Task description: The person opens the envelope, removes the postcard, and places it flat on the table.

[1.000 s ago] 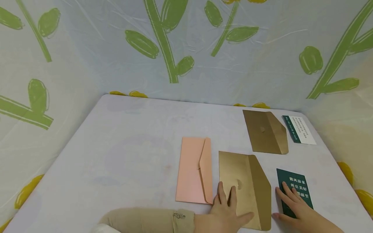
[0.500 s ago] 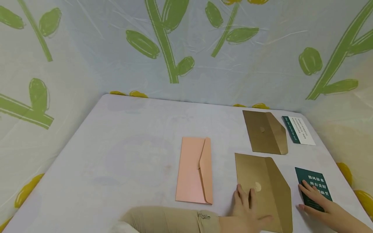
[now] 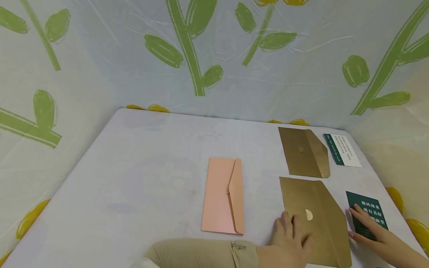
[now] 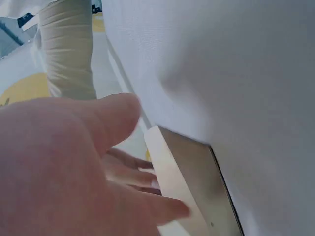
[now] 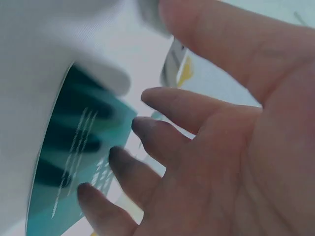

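A gold envelope (image 3: 316,223) with its flap spread to the right lies at the front of the table. My left hand (image 3: 289,240) is on its left edge, the fingers relaxed and pointing away from me. The left wrist view shows that hand (image 4: 74,157) beside the tilted-looking envelope (image 4: 197,177), thumb apart. Further right, my right hand (image 3: 378,238) lies with extended fingers over a dark green card (image 3: 358,208) with white writing, partly hiding it. In the right wrist view, the spread fingers (image 5: 147,132) reach toward the green card (image 5: 59,162).
A pink envelope (image 3: 219,197) with its flap folded lies to the left. Behind are a second gold envelope (image 3: 298,152), flap spread, and a green-and-white card (image 3: 345,150). A wall of leaf-patterned cloth (image 3: 117,56) rises around the white table (image 3: 140,163).
The front gold envelope and the green card have slid to the right, each moving along with the hand on it. The pink envelope and the things at the back stay put.
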The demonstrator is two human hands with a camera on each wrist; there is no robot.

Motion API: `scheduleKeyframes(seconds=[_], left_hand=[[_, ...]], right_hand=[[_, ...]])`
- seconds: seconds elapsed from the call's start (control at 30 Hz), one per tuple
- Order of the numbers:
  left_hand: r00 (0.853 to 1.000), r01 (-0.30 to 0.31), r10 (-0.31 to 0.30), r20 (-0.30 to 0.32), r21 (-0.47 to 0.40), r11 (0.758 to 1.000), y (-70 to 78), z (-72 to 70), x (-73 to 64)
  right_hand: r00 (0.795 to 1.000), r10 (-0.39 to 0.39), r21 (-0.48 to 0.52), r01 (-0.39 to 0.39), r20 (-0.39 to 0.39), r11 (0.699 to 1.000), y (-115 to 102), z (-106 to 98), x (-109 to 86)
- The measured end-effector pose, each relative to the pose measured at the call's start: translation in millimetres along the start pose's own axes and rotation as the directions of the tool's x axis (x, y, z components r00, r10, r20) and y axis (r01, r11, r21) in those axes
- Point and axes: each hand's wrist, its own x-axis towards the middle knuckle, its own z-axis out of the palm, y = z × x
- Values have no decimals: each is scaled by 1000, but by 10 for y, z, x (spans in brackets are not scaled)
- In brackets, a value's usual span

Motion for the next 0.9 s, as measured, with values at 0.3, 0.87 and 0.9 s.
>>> scheduleKeyframes(seconds=[0.3, 0.87, 0.9], left_hand=[[1000, 3, -2, -26, 15, 1000, -138, 106, -108], [999, -26, 28, -35, 38, 999, -37, 44, 38], [999, -20, 22, -45, 40, 999, -34, 45, 34]], right_hand=[[995, 96, 21, -97, 20, 995, 166, 41, 18], [989, 145, 28, -146, 36, 989, 388, -169, 108], [989, 144, 31, -146, 39, 989, 393, -177, 113]])
